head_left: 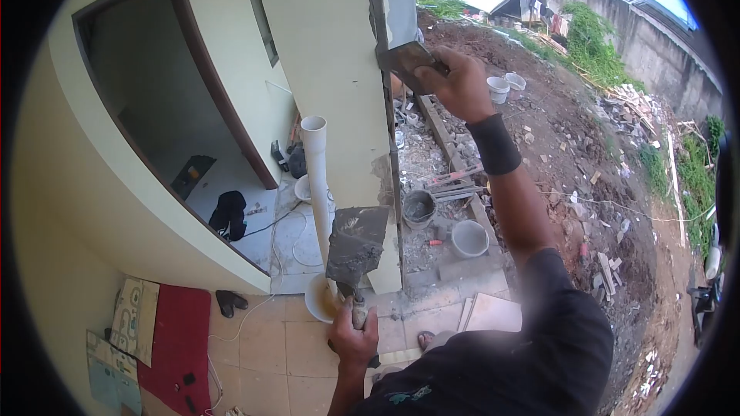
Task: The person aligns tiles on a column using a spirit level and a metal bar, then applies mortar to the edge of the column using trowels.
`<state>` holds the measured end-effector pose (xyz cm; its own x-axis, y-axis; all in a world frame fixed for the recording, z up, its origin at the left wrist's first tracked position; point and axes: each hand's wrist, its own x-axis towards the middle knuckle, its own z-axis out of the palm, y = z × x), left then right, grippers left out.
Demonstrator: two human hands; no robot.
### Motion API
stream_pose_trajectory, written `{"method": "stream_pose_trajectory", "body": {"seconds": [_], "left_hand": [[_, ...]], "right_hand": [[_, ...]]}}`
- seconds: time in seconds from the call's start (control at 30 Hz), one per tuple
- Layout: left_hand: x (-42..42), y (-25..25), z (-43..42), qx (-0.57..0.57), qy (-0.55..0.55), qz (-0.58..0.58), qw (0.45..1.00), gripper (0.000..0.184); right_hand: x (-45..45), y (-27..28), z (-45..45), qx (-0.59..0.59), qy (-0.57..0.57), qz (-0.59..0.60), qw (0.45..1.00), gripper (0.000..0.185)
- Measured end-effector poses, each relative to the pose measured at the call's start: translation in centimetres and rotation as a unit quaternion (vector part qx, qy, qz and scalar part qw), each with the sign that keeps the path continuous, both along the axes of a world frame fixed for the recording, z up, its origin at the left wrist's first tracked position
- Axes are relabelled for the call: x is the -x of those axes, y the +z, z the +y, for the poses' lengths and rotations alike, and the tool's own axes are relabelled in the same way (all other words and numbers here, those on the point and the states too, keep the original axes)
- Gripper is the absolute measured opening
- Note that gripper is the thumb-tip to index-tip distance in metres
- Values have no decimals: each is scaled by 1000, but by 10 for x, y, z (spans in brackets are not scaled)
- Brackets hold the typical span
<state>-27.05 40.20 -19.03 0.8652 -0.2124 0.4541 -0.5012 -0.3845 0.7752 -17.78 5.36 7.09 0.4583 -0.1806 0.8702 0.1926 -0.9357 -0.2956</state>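
Note:
My left hand (354, 337) is closed around the handle of a trowel (359, 225), low in front of me. Grey wet mortar (358, 258) lies on its upturned blade. Raised to the upper right, my right hand (461, 85) grips a flat scraper (412, 62) with a dark, mortar-smeared blade. The blade's far end meets the edge of a cream pillar (324, 46), where a strip of grey mortar (375, 4) runs down the corner. How the scraper's handle is shaped is hidden by my fingers.
A white pipe (314, 162) stands upright beside the pillar, with a bucket (317, 298) at its foot. Two more buckets, one dark inside (419, 206) and one pale (469, 239), stand among rubble. A red mat (176, 339) lies at lower left, near a doorway (154, 85).

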Motion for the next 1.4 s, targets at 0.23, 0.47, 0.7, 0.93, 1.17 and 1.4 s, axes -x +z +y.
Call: {"method": "stream_pose_trajectory", "body": {"seconds": [0.23,0.47,0.7,0.93,1.17,1.4], "left_hand": [[-3,-7,-8,6,-2,-44,999,44],[2,3,-13,4,-2,-29,1000,45],[4,21,-13,46,-29,32,998,43],[-8,39,-24,20,-43,34,998,44],[-12,39,-35,-23,-57,-59,996,44],[-9,20,-24,-23,-3,-4,1000,45]], "right_hand": [[-35,67,3,222,-22,-58,973,14],[-32,162,17,133,-75,-197,968,20],[30,-19,26,-214,210,-24,954,23],[92,-120,76,-182,222,91,954,19],[86,-156,94,-37,113,-5,993,19],[30,-141,42,-197,66,-30,978,15]]}}
